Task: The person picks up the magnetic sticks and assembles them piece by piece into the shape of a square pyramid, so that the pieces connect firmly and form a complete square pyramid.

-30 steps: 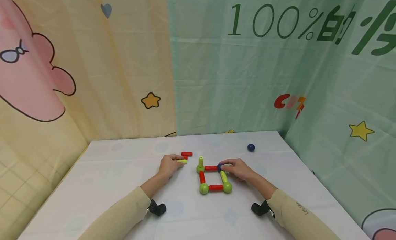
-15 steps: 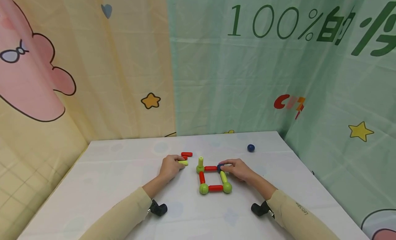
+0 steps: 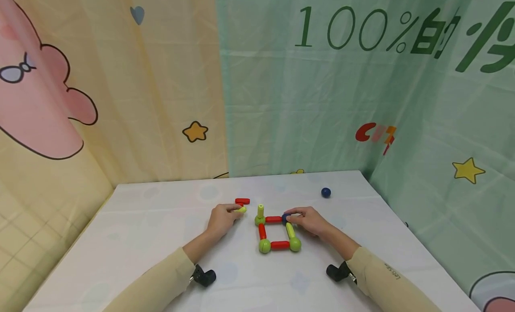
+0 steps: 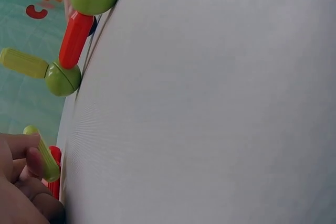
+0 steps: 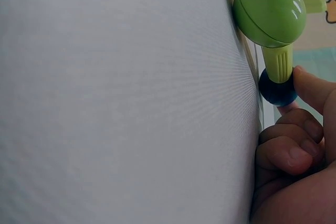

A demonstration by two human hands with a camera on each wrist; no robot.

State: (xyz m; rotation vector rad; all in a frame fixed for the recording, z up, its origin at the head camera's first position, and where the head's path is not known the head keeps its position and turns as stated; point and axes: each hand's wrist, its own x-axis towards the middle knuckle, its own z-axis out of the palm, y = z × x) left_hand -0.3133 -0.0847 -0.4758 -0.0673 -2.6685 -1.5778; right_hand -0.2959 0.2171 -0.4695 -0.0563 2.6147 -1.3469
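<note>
My left hand pinches a yellow-green rod between thumb and fingers, tilted, beside the red rods. Right of it on the table lies a square of rods and balls. Its corners are green balls and one dark blue ball; three sides are red rods, and the right side is a yellow-green rod. From the far left green ball another yellow-green rod stands upright. The thumb and fingers of my right hand hold the blue ball at the far right corner.
A loose dark blue ball lies near the back right of the white-covered table. Printed curtains hang behind the table's far edge and along its sides. A black wrist camera sits below each sleeve.
My left hand has lifted and tilted the yellow-green rod, moving it slightly right from beside the red rods. My right hand stays on the blue ball, and the square has not moved.
</note>
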